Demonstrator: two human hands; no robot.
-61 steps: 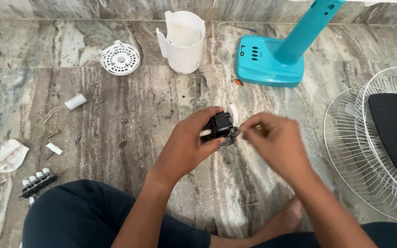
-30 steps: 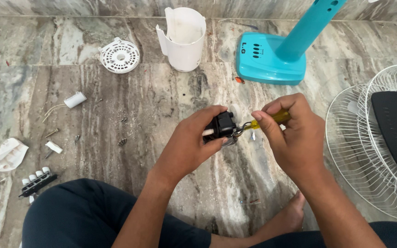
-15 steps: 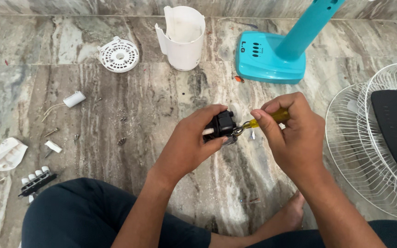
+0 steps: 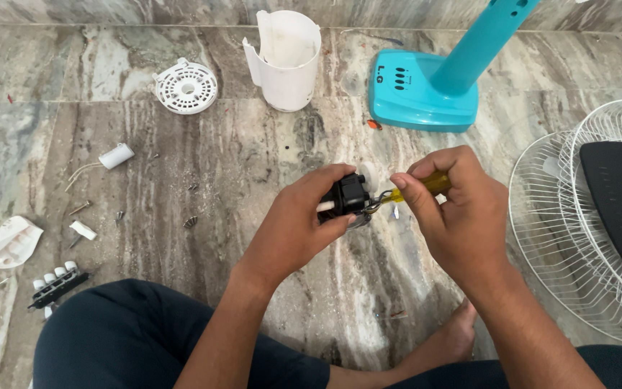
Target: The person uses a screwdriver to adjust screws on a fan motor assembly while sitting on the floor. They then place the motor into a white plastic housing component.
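My left hand grips a small black fan motor part above the marble floor. My right hand holds a screwdriver with a yellow handle, its metal tip pressed against the right side of the black part. Both hands meet at the middle of the view. My dark-trousered legs fill the bottom.
A turquoise fan base with its pole stands at the back right. White wire fan guards lie at the right. A white plastic housing, a round white grille, a white capacitor, a switch strip and several loose screws lie on the floor.
Two seconds ago my right hand pinched at the black part; since then it holds the yellow-handled screwdriver against it. In the last second almost nothing has moved.
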